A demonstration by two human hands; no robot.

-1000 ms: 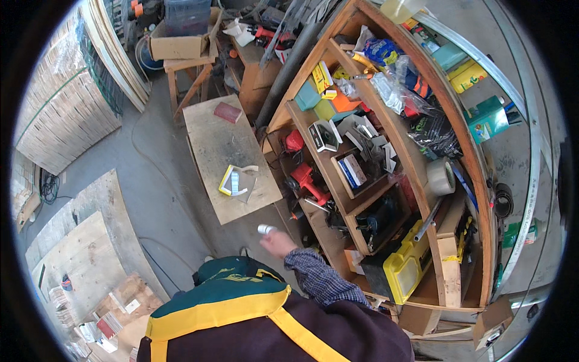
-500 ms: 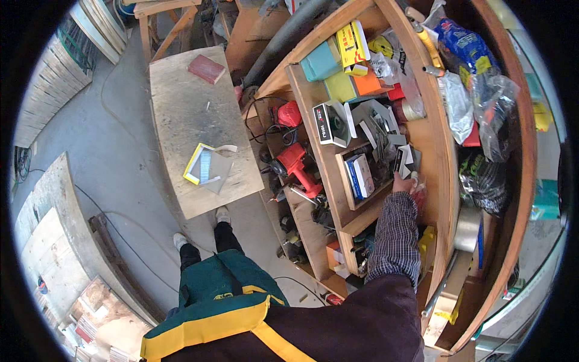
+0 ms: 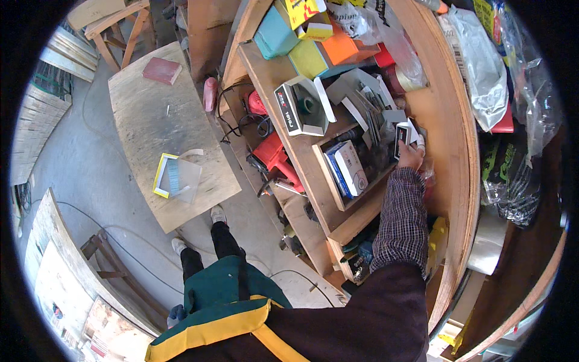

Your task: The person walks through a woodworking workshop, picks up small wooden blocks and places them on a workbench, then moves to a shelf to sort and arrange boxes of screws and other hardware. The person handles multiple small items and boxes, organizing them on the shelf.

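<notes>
The right hand has reached further into the wooden shelf, its grip now clenched around a small black-and-white box.

A single head-worn fisheye view looks steeply down from above the person, close to the wooden shelf on its right; the bench lies left of that shelf, farther below.

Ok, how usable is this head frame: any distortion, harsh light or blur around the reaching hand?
Head view: strong fisheye bend, the wooden shelf unit bows toward the rim, and the corners are black. Sunlight is hard on the plywood table; the shelf's right side falls into deep shadow. The right hand, on a small black-and-white box, is reasonably sharp. The left hand is not visible.
</notes>
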